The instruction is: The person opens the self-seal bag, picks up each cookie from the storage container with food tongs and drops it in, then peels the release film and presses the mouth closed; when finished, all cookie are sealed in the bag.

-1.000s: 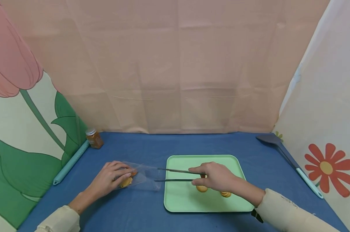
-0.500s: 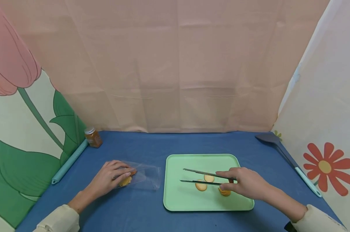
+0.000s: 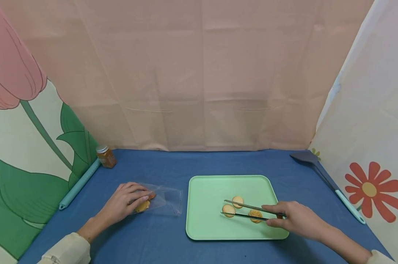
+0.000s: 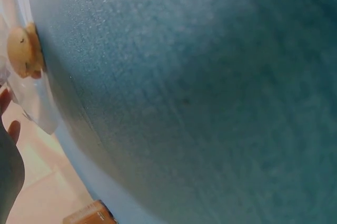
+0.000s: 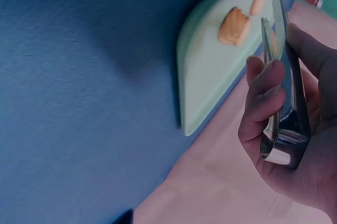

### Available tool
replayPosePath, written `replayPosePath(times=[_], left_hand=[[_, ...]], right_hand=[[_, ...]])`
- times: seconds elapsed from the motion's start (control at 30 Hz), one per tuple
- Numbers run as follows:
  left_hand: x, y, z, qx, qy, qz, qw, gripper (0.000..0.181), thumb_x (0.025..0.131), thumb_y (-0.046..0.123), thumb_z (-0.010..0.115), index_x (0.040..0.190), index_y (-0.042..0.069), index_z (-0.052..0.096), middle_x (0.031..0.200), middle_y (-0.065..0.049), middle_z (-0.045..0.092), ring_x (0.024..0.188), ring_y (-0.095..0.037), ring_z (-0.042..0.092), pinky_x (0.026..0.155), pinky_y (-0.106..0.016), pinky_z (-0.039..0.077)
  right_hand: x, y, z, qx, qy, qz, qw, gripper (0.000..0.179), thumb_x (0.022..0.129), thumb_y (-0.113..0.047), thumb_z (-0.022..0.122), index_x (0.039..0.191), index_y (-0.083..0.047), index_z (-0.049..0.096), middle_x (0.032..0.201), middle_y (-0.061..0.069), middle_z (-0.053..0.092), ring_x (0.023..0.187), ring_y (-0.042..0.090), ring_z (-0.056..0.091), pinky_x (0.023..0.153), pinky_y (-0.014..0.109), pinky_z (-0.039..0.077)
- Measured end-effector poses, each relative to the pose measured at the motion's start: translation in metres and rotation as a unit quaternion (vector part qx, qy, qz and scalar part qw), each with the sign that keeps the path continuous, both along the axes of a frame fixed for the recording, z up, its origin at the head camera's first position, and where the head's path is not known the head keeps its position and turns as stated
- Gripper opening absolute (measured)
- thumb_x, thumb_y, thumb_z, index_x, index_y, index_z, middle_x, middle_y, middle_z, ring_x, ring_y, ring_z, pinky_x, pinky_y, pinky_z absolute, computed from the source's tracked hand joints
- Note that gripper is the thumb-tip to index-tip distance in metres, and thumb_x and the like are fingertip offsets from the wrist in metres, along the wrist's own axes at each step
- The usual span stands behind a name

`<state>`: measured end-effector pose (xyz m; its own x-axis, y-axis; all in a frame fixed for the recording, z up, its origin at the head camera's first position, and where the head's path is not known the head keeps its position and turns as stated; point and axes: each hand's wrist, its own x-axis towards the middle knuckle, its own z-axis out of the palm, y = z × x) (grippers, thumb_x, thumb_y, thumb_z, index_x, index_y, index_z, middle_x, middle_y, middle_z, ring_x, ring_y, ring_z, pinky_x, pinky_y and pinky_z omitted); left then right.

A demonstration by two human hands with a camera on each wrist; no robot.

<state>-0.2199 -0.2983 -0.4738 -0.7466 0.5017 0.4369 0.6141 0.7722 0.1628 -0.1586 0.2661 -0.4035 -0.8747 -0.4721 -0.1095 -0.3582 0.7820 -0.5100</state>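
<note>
My left hand holds a clear plastic bag on the blue cloth, fingers over its left end. Yellowish cookies show inside the bag under the fingertips, partly hidden; the left wrist view shows a round cookie through the film. Over the right side of the green tray, my right hand grips metal tongs, thumb on one arm and fingers on the other. The tongs' arms are spread, with nothing between their tips. Two round cookies and a ridged swirl cookie lie on the tray below them.
A spatula with a pale blue handle lies along the right side. At the back left stands a jar with orange-brown contents, beside a rolled teal cloth or mat. Fabric walls close off the back and sides.
My right hand has moved right, drawing the tongs away from the bag's mouth and over the tray's cookies. The left hand and bag have stayed in place.
</note>
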Motion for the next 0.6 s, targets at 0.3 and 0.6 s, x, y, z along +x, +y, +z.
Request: replayPosePath(times=[0.3, 0.6], left_hand=[[-0.0002, 0.0001, 0.0014, 0.005, 0.0, -0.002, 1.0, 0.025, 0.095, 0.028, 0.07, 0.118, 0.034, 0.075, 0.116, 0.014, 0.069, 0.113, -0.013, 0.058, 0.093, -0.049, 0.042], [-0.0009, 0.0004, 0.0007, 0.008, 0.009, -0.006, 0.9999, 0.027, 0.094, 0.026, 0.071, 0.119, 0.035, 0.074, 0.115, 0.014, 0.069, 0.112, -0.012, 0.058, 0.093, -0.049, 0.042]], right_hand=[[0.001, 0.0104, -0.0037, 0.004, -0.017, -0.021, 0.9996, 0.053, 0.089, -0.056, 0.067, 0.135, -0.028, 0.066, 0.11, -0.005, 0.07, 0.074, -0.004, 0.05, 0.056, 0.023, 0.041], [0.0014, 0.0111, -0.0078, 0.009, -0.027, -0.026, 0.9993, 0.051, 0.088, -0.055, 0.069, 0.133, -0.031, 0.067, 0.112, -0.004, 0.069, 0.073, -0.002, 0.048, 0.055, 0.023, 0.039]])
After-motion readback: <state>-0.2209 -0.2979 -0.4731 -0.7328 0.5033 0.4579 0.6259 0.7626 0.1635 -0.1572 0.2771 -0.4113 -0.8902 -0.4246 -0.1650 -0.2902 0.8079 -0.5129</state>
